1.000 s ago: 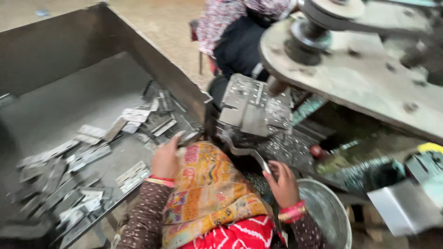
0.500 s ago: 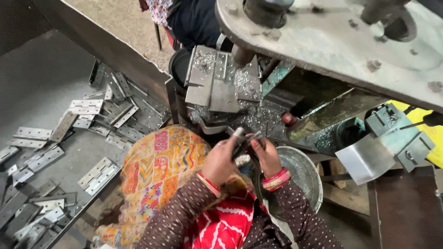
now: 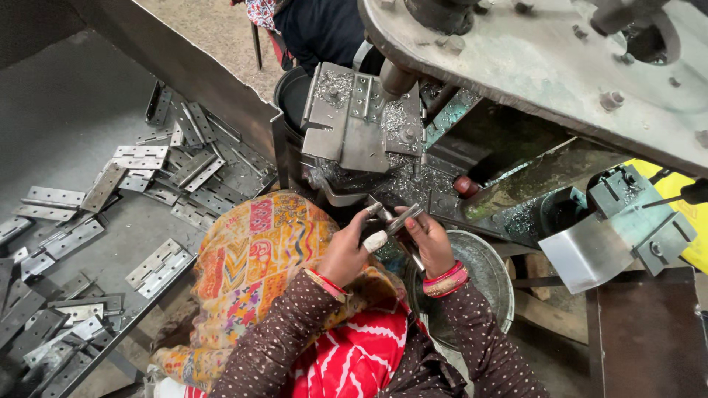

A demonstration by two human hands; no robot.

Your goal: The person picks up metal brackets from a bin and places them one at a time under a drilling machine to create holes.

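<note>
My left hand [image 3: 348,247] and my right hand [image 3: 425,239] meet in front of my chest and both grip a small metal hinge [image 3: 400,219], folded between the fingertips. A white wrap covers one left finger. Just beyond my hands stands the press die block [image 3: 361,121], its surface strewn with metal chips. A patterned orange cloth [image 3: 247,265] lies over my lap under my left forearm.
A metal tray [image 3: 81,133] on the left holds several loose hinges [image 3: 140,156]. A round steel bowl [image 3: 483,269] sits under my right wrist. The heavy press arm [image 3: 546,66] hangs overhead. Another person [image 3: 317,26] sits beyond the machine. A bent metal guard [image 3: 590,247] sticks out at right.
My left hand left the hinge tray and came to my right hand; both now hold one hinge together near the die. The view shifted right and down.
</note>
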